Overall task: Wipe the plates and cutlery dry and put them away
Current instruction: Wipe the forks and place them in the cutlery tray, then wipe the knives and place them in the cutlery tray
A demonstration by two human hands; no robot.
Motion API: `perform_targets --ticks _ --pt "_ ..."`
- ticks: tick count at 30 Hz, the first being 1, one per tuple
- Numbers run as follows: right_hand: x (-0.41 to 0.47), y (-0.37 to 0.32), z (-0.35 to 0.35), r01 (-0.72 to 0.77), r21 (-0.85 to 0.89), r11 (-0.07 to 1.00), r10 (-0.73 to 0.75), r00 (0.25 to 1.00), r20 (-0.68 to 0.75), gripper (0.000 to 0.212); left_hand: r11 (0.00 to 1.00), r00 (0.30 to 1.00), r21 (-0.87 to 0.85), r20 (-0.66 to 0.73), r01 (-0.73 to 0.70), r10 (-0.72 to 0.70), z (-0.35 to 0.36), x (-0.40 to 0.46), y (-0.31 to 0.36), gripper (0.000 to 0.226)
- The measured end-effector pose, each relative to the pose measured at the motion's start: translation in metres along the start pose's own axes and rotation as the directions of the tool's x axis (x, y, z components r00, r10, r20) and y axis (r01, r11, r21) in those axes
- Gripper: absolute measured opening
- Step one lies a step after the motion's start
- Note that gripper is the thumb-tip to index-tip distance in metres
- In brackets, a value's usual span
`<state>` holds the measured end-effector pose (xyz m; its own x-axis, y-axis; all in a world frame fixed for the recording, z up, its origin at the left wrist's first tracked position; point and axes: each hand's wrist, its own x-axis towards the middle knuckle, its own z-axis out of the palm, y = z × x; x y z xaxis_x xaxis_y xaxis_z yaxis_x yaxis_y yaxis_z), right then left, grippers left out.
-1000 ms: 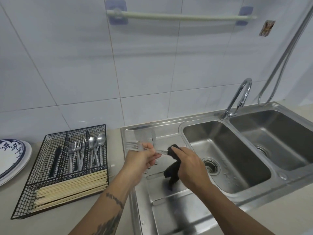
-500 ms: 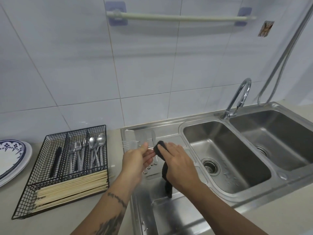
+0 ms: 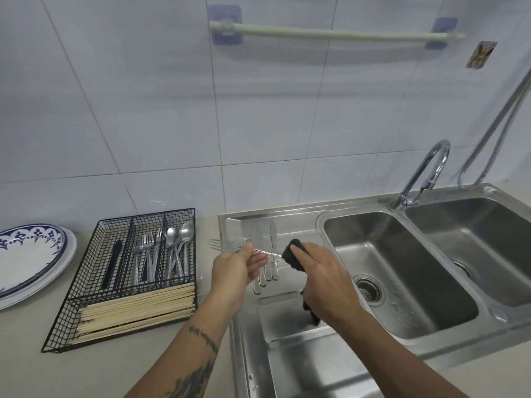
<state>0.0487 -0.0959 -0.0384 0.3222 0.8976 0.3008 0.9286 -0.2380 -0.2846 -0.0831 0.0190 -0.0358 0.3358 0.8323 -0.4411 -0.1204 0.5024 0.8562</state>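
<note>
A beige countertop (image 3: 115, 369) meets pale wall tiles (image 3: 143, 110), with a steel double sink (image 3: 402, 271) set in — a black wire cutlery tray (image 3: 126, 271) and stacked plates (image 3: 31, 259) to its left. Over the drainboard (image 3: 301, 354), the left hand (image 3: 232, 271) pinches a fork (image 3: 221, 244) near its neck; the right hand (image 3: 321, 282), fingers curled, wraps a black cloth (image 3: 293, 254) round the handle.

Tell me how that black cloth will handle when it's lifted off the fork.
Probably floppy: the black cloth bunches round the fork handle in the right hand while its free end hangs limp below. Likely light, since it drapes without pulling on the hand. Unlikely to slip; it looks soft, not glossy.
</note>
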Motion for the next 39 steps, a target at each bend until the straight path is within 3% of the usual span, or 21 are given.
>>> perform_targets --ticks 6,9,15,17,20,23,27,31,34,39 --pt "0.010 -0.016 0.002 0.014 -0.002 1.000 -0.014 1.000 0.003 0.071 0.995 0.994 0.059 -0.056 -0.086 0.090 -0.015 0.006 0.010 0.021" --pt "0.017 -0.025 0.003 0.026 -0.013 1.000 -0.025 0.999 0.045 0.073 0.976 0.986 0.192 -0.111 -0.101 0.124 -0.033 0.014 0.011 0.018" --pt "0.028 -0.045 0.012 0.028 0.024 0.999 -0.031 0.991 0.128 0.069 0.982 0.983 0.188 -0.176 -0.013 0.046 -0.081 0.028 0.020 0.016" --pt "0.033 -0.048 0.016 0.025 0.023 0.999 -0.028 0.989 0.144 0.069 0.985 0.972 0.173 -0.234 0.008 0.033 -0.103 0.036 0.031 0.026" --pt "0.043 -0.049 0.021 0.008 0.032 0.999 -0.013 0.990 0.142 0.070 0.960 0.943 0.279 -0.323 0.012 0.081 -0.137 0.052 0.049 0.032" --pt "0.048 -0.048 0.023 -0.033 0.059 0.998 0.024 0.989 0.146 0.068 0.901 0.918 0.432 -0.374 0.046 0.133 -0.162 0.072 0.062 0.031" --pt "0.048 -0.039 0.034 -0.075 0.069 0.995 0.063 0.986 0.156 0.066 0.804 0.927 0.590 -0.339 0.075 0.162 -0.173 0.097 0.065 0.027" --pt "0.047 -0.024 0.039 -0.126 0.058 0.990 0.116 0.981 0.154 0.068 0.666 0.930 0.740 -0.305 0.094 0.207 -0.166 0.103 0.059 0.048" --pt "0.048 -0.012 0.041 -0.158 0.059 0.986 0.150 0.981 0.124 0.070 0.604 0.894 0.790 -0.340 0.104 0.291 -0.155 0.099 0.052 0.053" --pt "0.047 0.002 0.045 -0.197 0.100 0.975 0.191 0.979 0.069 0.069 0.454 0.806 0.884 -0.185 -0.114 0.562 -0.122 0.095 0.035 0.029"
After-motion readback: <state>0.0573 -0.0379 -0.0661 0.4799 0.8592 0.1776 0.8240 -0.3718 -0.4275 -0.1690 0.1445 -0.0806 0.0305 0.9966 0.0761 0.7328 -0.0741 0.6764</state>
